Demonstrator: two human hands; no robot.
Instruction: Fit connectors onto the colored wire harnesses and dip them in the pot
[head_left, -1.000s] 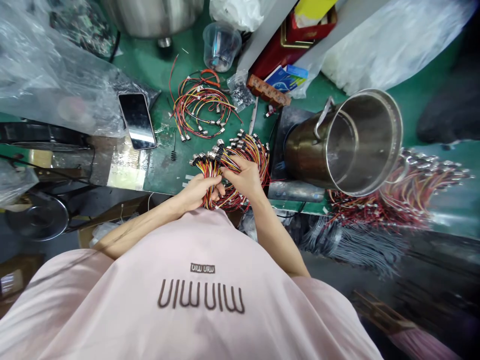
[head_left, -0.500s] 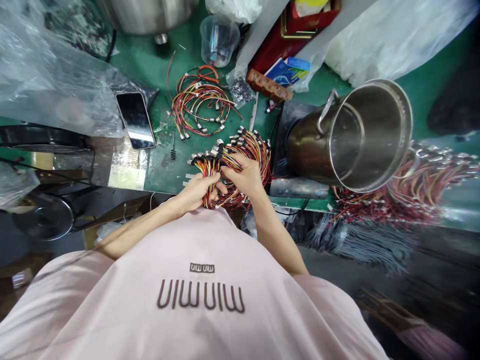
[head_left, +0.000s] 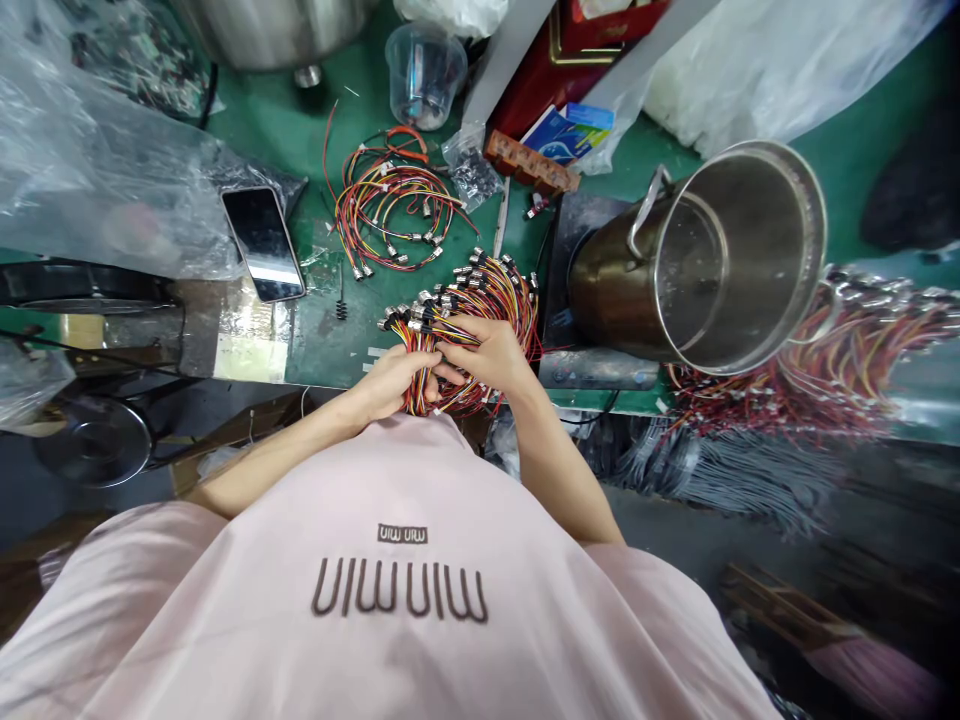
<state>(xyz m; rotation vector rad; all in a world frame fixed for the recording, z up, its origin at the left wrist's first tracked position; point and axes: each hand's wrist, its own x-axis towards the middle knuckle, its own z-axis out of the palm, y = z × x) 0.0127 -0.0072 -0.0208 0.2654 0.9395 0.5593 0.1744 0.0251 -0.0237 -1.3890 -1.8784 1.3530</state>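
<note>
My left hand [head_left: 394, 385] is closed around a bundle of red, yellow, black and white wires [head_left: 417, 358], thumb across the front. Silver connectors with black collars [head_left: 405, 315] stick out above that fist. From the right, my right hand [head_left: 487, 352] has its fingers on wires beside the left thumb, and its fingertips are partly hidden among them. A larger heap of the same wires [head_left: 517, 295] lies on the bench behind and to the right of my right hand, connector ends pointing away from me. Loosely coiled wires [head_left: 397, 215] lie farther back.
A steel pot [head_left: 622, 290] tilts on a dark base at right, with more wire bundles [head_left: 795, 390] beyond it. A phone [head_left: 264, 243] lies at left beside plastic bags [head_left: 127, 190]. A clear cup [head_left: 426, 78] and brown block [head_left: 531, 163] stand at the back. Grey cables [head_left: 720, 480] hang below.
My right hand's fingers have shifted slightly downward and straightened over the wires by the left thumb. The left hand keeps its hold. The camera view has shifted a little.
</note>
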